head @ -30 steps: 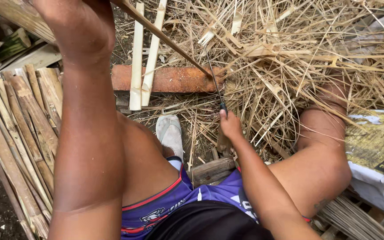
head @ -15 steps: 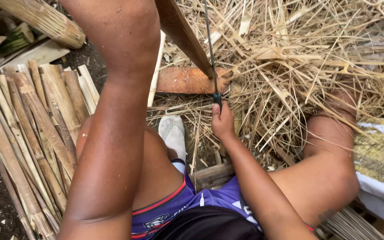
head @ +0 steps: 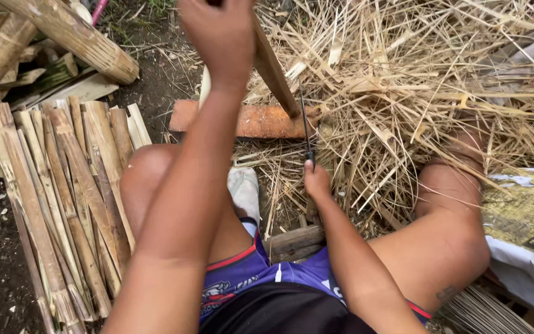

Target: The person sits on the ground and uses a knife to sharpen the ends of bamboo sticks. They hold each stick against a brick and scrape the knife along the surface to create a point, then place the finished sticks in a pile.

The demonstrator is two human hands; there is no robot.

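Left hand (head: 220, 37) raised high near the top edge, fingers (head: 236, 62) curled and clenched around the upper part of a bamboo slat (head: 273, 71); slat slanting down to the right from under the palm, its lower end resting on the reddish wooden block (head: 248, 120); upper end of the slat hidden behind the hand.

Right hand (head: 316, 179) lower, between the knees, fingers closed tight on the dark handle of a thin knife (head: 304, 124); blade pointing up and away from the hand, its tip just beside the lower end of the slat, near the block; touching or not, cannot tell.

Reddish block lying flat on the ground in front of the white shoe (head: 244, 188), partly covered on the right by a big heap of dry bamboo shavings (head: 415, 80).

At left, a bundle of split bamboo strips (head: 63, 198) lying side by side, just beside the left thigh; above it, thick bamboo pieces (head: 75, 37) on the dark soil.

At right edge, beside the right knee, a flat printed sheet (head: 520, 204), yellowish with dark pattern, lying on something white; writing too small to tell; edge of the sheet partly under the shavings.

Blue shorts with red trim (head: 248, 272) at the bottom, a small printed emblem on the left leg.
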